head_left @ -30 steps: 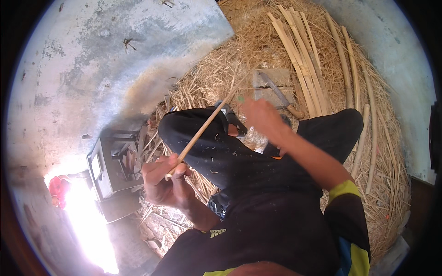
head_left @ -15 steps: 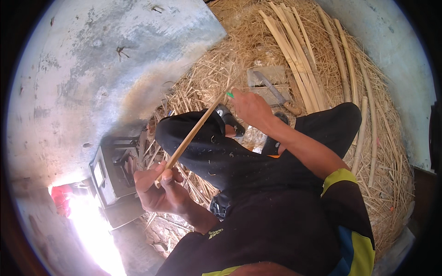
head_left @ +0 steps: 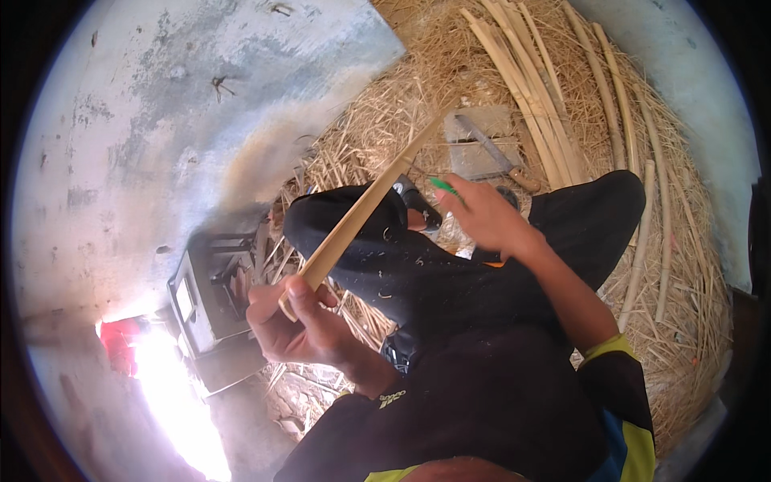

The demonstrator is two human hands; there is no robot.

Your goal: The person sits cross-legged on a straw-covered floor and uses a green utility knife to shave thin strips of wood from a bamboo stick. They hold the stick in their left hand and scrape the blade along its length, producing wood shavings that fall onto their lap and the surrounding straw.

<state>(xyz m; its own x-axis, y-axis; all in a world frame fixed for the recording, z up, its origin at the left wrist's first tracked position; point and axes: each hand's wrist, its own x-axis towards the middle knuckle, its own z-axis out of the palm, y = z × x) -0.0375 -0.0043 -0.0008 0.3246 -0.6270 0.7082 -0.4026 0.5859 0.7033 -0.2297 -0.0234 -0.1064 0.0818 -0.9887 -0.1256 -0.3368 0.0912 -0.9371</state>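
A long, pale bamboo strip point(head_left: 353, 221) slants up and away across my left thigh. Its near end is gripped between the thumb and fingers of my left hand point(head_left: 301, 321). My right hand point(head_left: 491, 217) is closed around a small green-handled tool point(head_left: 446, 189), just right of the strip. A thin dark part seems to reach from the green handle toward the strip, but its shape is too blurred to name. Both my legs, in black trousers point(head_left: 418, 277), are bent beneath my hands.
Past my feet, a knife with a wooden handle point(head_left: 524, 178) lies across a grey block point(head_left: 482, 157). Split bamboo strips point(head_left: 534, 96) and round poles point(head_left: 602, 92) rest on straw and shavings at the right. A wall point(head_left: 161, 145) and a box-like cabinet point(head_left: 210, 301) stand at left.
My right hand with the green-handled tool has drawn back toward me and to the right, off the strip. The strip's broad face now shows more, and the whole view has shifted slightly.
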